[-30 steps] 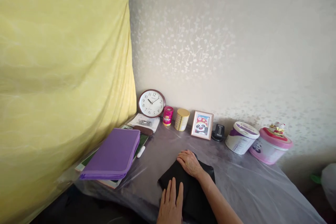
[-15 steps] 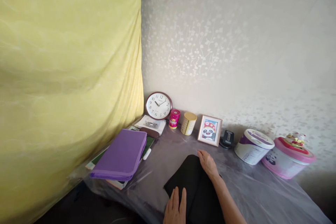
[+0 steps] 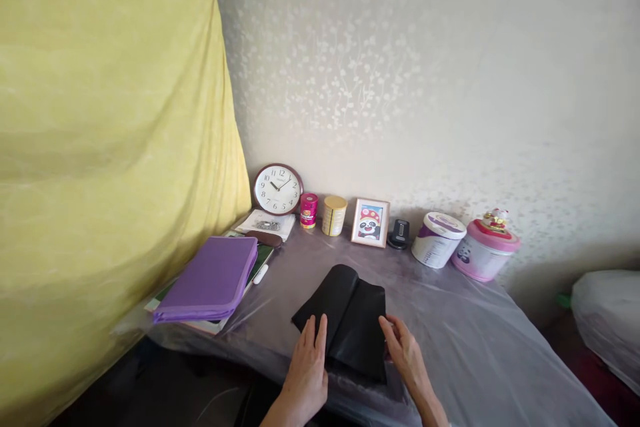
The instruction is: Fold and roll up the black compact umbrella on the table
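Note:
A black sheet-like item, maybe cloth or soft plastic, lies near the table's front edge, with a fold or crease running through its middle. My left hand rests on its lower left part, fingers stretched out. At its right edge is my right hand, thumb and fingers pinched on the black item's border. The fingertips under that edge are partly hidden.
A purple folder lies on books at the left, beside a white marker. Along the wall stand a clock, pink tin, yellow-lidded can, picture frame, black device and two tubs.
My right hand has moved from the black item's top edge down to its right edge. The item now lies more spread out. The camera view has shifted right.

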Motion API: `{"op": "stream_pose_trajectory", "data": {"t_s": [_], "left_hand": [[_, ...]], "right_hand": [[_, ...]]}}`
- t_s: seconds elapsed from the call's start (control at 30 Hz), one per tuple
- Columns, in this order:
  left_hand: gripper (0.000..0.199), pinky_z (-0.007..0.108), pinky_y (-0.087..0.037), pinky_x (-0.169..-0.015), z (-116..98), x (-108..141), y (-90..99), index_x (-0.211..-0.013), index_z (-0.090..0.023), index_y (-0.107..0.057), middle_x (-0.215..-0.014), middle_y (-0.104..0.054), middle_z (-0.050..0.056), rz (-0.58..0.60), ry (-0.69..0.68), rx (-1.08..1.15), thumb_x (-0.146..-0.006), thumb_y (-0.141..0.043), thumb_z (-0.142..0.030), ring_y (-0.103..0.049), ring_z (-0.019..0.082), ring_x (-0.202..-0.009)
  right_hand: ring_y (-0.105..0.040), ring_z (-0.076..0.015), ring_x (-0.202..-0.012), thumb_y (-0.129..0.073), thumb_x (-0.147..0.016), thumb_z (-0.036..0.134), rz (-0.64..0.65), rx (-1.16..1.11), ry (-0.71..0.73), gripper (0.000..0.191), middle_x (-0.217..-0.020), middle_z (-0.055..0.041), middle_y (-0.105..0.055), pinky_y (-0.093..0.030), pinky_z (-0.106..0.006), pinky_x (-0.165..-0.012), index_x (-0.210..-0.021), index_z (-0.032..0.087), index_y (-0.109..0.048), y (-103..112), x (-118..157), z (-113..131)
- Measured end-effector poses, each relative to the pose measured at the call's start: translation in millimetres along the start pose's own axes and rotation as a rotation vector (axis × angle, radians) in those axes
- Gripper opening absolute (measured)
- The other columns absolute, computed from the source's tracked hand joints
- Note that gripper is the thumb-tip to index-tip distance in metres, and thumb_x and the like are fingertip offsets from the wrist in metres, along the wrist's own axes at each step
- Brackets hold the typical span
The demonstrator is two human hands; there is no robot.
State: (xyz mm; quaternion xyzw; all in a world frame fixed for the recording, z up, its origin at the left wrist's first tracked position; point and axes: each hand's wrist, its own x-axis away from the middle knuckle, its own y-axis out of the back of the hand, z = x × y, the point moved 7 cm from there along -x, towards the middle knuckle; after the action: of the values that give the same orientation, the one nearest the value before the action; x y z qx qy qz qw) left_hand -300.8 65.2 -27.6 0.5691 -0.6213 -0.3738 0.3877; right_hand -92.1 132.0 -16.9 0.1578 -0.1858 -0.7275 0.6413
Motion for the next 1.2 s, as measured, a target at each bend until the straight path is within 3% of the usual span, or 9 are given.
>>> {"op": "stream_pose_trajectory", "data": {"t_s": [0.17,0.37,0.53,0.73,1.0,1.2], "left_hand": [[0.09,0.033,-0.023,-0.107,-0.2,1.5,1.5,-0.141,-0.016,-0.001,-0.149,-0.012,0.01,-0.027,0.004,0.005,-0.061,-0.039,0.002,-0.013,0.021,-0.136],[0.096,0.03,-0.023,-0.107,0.9,0.6,-1.0,-0.141,-0.016,0.001,-0.149,-0.011,0.01,-0.027,0.005,0.0,-0.058,-0.043,0.003,-0.014,0.02,-0.136],[0.098,0.03,-0.023,-0.107,1.7,-1.5,-2.6,-0.141,-0.014,-0.002,-0.149,-0.011,0.012,-0.036,0.011,-0.027,-0.055,-0.043,0.004,-0.014,0.022,-0.136],[0.097,0.03,-0.02,-0.109,2.7,-4.5,-7.3,-0.141,-0.011,-0.005,-0.149,-0.011,0.01,-0.044,0.024,-0.053,-0.053,-0.043,0.003,-0.012,0.021,-0.136],[0.095,0.033,-0.017,-0.111,11.3,-9.9,-20.4,-0.14,-0.006,-0.009,-0.148,-0.012,0.014,-0.047,0.021,-0.04,-0.053,-0.047,-0.003,-0.012,0.023,-0.136],[0.085,0.035,-0.014,-0.111,20.3,-12.0,-27.4,-0.138,-0.004,-0.02,-0.147,-0.018,0.016,-0.004,0.059,0.01,-0.058,-0.048,-0.009,-0.016,0.025,-0.135]], "right_hand": [[-0.058,-0.0179,-0.046,-0.051,-0.068,0.058,0.035,-0.119,-0.074,0.054,-0.059,0.0029,-0.055,-0.045,-0.028,-0.041,-0.105,0.018,-0.049,-15.5,9.7,-0.7],[-0.055,-0.015,-0.049,-0.06,-0.061,0.05,0.062,-0.275,-0.075,0.049,-0.057,0.0047,-0.053,-0.045,-0.027,-0.046,-0.098,0.019,-0.055,-14.9,3.6,8.0],[-0.059,-0.0138,-0.066,-0.066,-0.064,0.044,0.167,-0.534,-0.095,0.045,-0.068,0.0032,-0.06,-0.047,-0.024,-0.061,-0.1,0.02,-0.058,-22.9,0.0,45.3],[-0.06,-0.0152,-0.069,-0.07,-0.061,0.042,0.251,-0.673,-0.045,0.043,-0.068,0.002,-0.062,-0.047,-0.026,-0.065,-0.097,0.018,-0.061,-58.2,-18.4,88.4],[-0.057,-0.0124,-0.061,-0.071,-0.058,0.034,0.288,-0.678,-0.08,0.04,-0.058,0.0057,-0.055,-0.047,-0.025,-0.062,-0.092,0.016,-0.059,-114.6,-41.0,93.3],[-0.053,-0.0122,-0.051,-0.064,-0.064,0.029,0.26,-0.375,0.059,0.033,-0.05,0.0062,-0.054,-0.041,-0.024,-0.051,-0.092,0.014,-0.059,-140.8,-58.4,78.9]]}}
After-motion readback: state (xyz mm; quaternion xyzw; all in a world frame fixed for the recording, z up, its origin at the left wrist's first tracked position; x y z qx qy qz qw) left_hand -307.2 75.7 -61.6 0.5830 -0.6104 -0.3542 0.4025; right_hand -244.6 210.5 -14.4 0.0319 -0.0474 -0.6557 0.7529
